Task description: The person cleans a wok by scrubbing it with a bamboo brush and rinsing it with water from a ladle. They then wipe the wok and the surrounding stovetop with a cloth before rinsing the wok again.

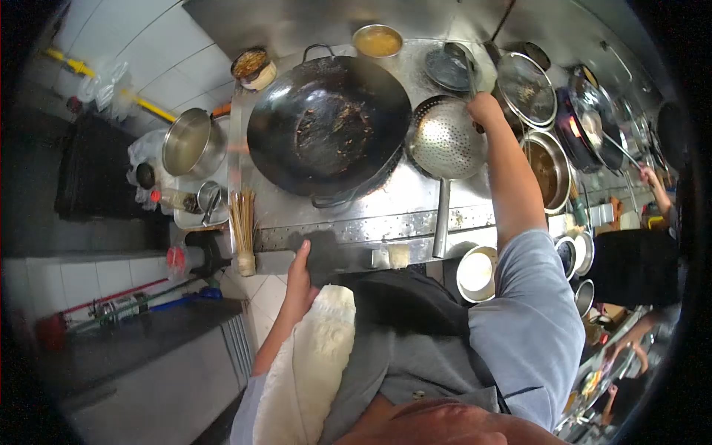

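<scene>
My right hand (486, 111) is closed round the handle of a metal ladle (471, 78), which reaches up toward a dark round vessel (445, 68); its far end is hard to make out. Below that hand, a perforated metal strainer (447, 141) rests with its handle toward me. My left hand (298, 285) is low in front of my body, its thumb stretched out and its other fingers partly hidden. A cream-coloured cloth (315, 363) lies along my left forearm and touches the hand. Ahead stands a large black wok (330, 126) with browned residue on its bottom.
A bamboo brush (243, 230) stands left of the wok, near a steel pot (191, 144). Behind are a bowl of yellowish liquid (378, 41) and a small food-filled container (254, 68). Right are a mesh strainer (526, 89), a pot of brown liquid (547, 170) and another person's hand (650, 176).
</scene>
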{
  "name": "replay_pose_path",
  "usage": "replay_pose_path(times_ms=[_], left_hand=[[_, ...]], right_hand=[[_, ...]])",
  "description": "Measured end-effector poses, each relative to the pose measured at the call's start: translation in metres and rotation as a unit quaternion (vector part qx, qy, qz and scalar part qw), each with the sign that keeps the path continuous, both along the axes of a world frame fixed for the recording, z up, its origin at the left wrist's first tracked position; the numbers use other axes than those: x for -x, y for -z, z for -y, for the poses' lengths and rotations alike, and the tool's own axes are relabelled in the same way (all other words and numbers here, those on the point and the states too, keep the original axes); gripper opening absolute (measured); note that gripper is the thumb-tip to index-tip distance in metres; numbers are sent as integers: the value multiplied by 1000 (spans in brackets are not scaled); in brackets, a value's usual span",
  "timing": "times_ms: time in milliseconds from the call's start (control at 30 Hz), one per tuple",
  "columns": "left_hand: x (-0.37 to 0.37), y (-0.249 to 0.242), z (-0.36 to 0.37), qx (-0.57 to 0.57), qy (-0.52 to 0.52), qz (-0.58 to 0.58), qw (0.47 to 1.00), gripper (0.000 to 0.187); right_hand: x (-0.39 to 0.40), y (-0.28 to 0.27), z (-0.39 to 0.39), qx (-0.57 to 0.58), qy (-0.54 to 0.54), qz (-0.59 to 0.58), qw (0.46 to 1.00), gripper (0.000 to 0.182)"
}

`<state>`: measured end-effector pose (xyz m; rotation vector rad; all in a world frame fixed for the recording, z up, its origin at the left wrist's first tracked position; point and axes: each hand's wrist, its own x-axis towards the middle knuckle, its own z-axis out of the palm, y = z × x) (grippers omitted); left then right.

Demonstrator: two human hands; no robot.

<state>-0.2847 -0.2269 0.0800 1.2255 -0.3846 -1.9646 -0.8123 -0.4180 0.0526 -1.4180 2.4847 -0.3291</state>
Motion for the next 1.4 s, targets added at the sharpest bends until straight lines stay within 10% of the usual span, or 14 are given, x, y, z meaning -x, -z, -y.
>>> replay_pose_path(times_ms=[67, 167, 300, 467, 933, 1100, 1400], left_hand=[[12, 0, 14, -4, -12, -66, 998, 41], [22, 21, 41, -34, -3, -122, 992, 42], [50, 41, 68, 10, -52, -66, 996, 42], [66, 35, 70, 7, -135, 38, 990, 43], [49, 42, 77, 1, -3, -150, 989, 39], [47, 34, 73, 39, 30, -88, 995, 44], [37, 43, 74, 50, 58, -74, 994, 41]], right_hand=[[-11, 5, 16, 4, 90, 214, 973, 18], [14, 28, 22, 101, 140, 692, 701, 10], [5, 19, 10, 193, 195, 810, 518, 12], [-14, -9, -35, 195, 166, 841, 476, 10], [-158, -139, -239, 198, 45, 707, 677, 10], [-216, -134, -277, 162, 95, 676, 713, 62], [-267, -64, -307, 87, -52, 249, 963, 67]])
